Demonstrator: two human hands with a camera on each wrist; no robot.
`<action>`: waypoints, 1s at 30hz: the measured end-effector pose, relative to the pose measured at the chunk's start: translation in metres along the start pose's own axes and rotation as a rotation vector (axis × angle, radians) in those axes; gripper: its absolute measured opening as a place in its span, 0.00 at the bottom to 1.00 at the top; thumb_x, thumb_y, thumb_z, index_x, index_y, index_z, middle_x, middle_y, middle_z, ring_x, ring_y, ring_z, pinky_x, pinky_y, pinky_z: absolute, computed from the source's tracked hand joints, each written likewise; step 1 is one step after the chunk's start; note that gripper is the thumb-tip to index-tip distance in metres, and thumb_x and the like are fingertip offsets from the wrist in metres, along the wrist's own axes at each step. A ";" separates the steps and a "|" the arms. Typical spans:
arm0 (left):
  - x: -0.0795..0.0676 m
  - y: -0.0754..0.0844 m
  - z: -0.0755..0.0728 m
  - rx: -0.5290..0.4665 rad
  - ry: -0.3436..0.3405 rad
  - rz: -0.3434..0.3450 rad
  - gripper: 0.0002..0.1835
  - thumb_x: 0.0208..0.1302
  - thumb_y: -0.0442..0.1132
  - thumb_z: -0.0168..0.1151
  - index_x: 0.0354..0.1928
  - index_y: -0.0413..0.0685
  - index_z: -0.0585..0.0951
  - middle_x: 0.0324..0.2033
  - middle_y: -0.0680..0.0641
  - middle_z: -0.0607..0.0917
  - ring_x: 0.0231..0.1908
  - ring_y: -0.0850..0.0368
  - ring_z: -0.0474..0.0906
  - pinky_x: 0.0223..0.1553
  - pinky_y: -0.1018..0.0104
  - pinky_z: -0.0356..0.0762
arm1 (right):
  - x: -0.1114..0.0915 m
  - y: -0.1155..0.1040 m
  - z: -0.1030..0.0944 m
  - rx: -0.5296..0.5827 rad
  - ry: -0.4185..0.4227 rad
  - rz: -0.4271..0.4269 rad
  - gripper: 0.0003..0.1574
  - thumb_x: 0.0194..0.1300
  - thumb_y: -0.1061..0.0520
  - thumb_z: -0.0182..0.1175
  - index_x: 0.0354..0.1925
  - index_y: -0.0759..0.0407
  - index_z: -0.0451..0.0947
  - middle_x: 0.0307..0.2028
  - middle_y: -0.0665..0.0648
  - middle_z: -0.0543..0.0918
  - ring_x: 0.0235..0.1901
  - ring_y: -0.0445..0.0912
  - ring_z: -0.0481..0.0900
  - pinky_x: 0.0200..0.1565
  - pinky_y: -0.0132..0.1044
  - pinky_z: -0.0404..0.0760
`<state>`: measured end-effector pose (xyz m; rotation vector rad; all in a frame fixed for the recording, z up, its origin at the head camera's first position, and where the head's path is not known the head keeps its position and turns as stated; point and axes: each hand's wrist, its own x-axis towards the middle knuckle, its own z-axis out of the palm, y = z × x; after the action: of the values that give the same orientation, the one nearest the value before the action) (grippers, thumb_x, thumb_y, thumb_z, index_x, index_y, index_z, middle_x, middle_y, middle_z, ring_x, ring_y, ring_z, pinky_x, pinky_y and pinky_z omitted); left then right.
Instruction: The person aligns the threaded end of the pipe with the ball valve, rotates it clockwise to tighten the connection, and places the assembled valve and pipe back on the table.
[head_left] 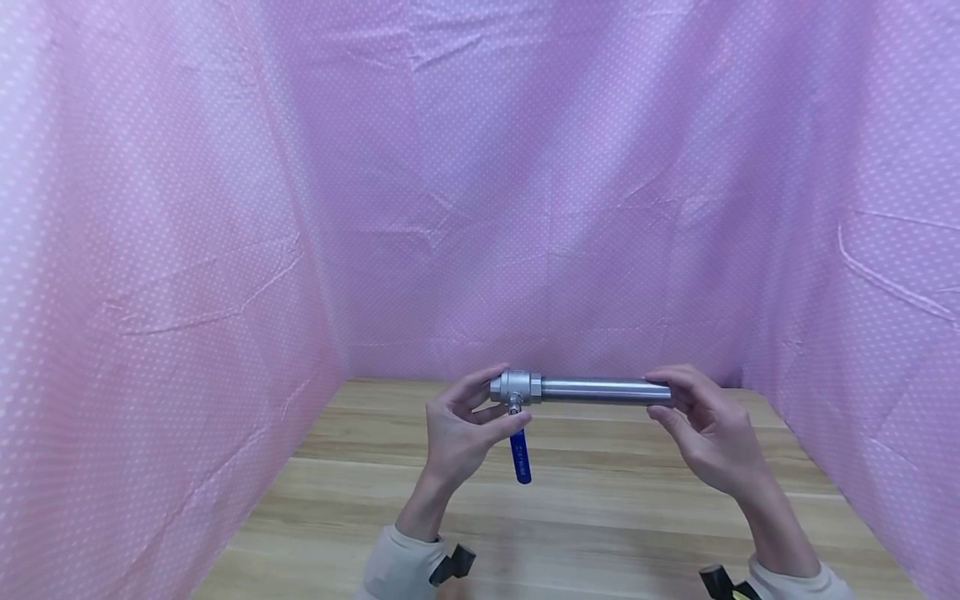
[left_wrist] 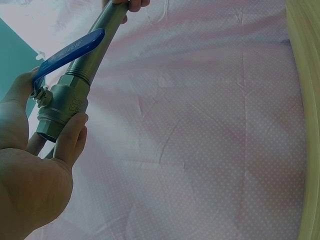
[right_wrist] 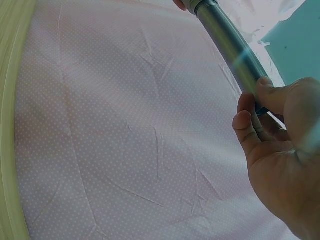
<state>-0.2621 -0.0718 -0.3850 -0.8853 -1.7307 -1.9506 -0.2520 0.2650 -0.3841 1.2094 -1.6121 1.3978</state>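
A steel ball valve with a blue lever handle is joined to a straight metal pipe, held level above the table in the head view. My left hand grips the valve body at its left end, with the thumb by the base of the lever. Exposed thread shows between the valve's hex end and the pipe in the left wrist view. At the pipe's far right end, my right hand pinches it between thumb and fingers. The lever points down toward the person, crosswise to the pipe.
Below the hands lies a wood-grain table. Pink dotted cloth hangs behind it and along both sides. Black straps with small mounts sit at both sleeve cuffs.
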 end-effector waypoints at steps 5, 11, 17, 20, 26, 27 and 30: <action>0.000 0.000 0.000 0.003 -0.001 -0.002 0.36 0.56 0.20 0.82 0.68 0.22 0.80 0.60 0.23 0.89 0.57 0.61 0.94 0.59 0.55 0.96 | -0.001 -0.001 0.000 -0.068 0.010 0.028 0.23 0.69 0.81 0.68 0.60 0.88 0.77 0.54 0.55 0.88 0.44 0.38 0.86 0.39 0.23 0.88; 0.000 -0.001 0.000 0.003 -0.001 -0.002 0.35 0.56 0.21 0.82 0.68 0.24 0.81 0.60 0.24 0.89 0.58 0.61 0.94 0.59 0.55 0.96 | -0.003 -0.003 -0.001 -0.223 0.030 0.069 0.29 0.61 0.87 0.65 0.60 0.82 0.81 0.40 0.50 0.88 0.37 0.33 0.84 0.31 0.24 0.83; 0.000 -0.002 -0.001 -0.003 0.001 -0.006 0.35 0.56 0.21 0.82 0.68 0.26 0.82 0.61 0.25 0.89 0.58 0.60 0.94 0.59 0.55 0.96 | -0.003 -0.002 0.000 -0.174 0.029 0.073 0.24 0.67 0.82 0.68 0.61 0.84 0.79 0.44 0.52 0.89 0.40 0.34 0.86 0.32 0.23 0.86; 0.000 -0.001 0.000 -0.003 0.000 -0.006 0.35 0.56 0.20 0.81 0.68 0.24 0.81 0.62 0.25 0.89 0.58 0.61 0.94 0.60 0.55 0.96 | -0.001 -0.001 0.001 -0.053 0.016 0.064 0.28 0.63 0.87 0.66 0.61 0.89 0.76 0.55 0.56 0.88 0.48 0.37 0.89 0.42 0.22 0.91; 0.000 -0.001 0.000 0.006 -0.003 -0.001 0.36 0.56 0.20 0.81 0.68 0.23 0.80 0.61 0.24 0.89 0.59 0.61 0.94 0.60 0.55 0.96 | 0.000 0.000 0.001 0.044 0.001 0.034 0.34 0.54 0.94 0.61 0.61 0.91 0.73 0.58 0.60 0.86 0.54 0.40 0.89 0.52 0.24 0.92; 0.000 -0.001 0.000 0.008 -0.003 0.000 0.36 0.56 0.20 0.81 0.68 0.23 0.80 0.61 0.24 0.89 0.59 0.61 0.94 0.60 0.55 0.96 | 0.000 0.000 0.001 0.046 0.000 0.029 0.34 0.54 0.94 0.61 0.61 0.91 0.73 0.58 0.60 0.86 0.54 0.40 0.89 0.53 0.24 0.92; 0.000 -0.001 0.000 0.010 -0.004 0.000 0.35 0.56 0.20 0.81 0.68 0.24 0.81 0.62 0.25 0.89 0.59 0.61 0.94 0.60 0.55 0.96 | -0.001 0.002 0.000 0.039 0.002 0.018 0.34 0.53 0.95 0.61 0.60 0.92 0.74 0.57 0.60 0.86 0.52 0.40 0.88 0.52 0.24 0.92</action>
<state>-0.2624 -0.0714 -0.3858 -0.8866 -1.7411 -1.9392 -0.2533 0.2648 -0.3856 1.2183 -1.6044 1.4476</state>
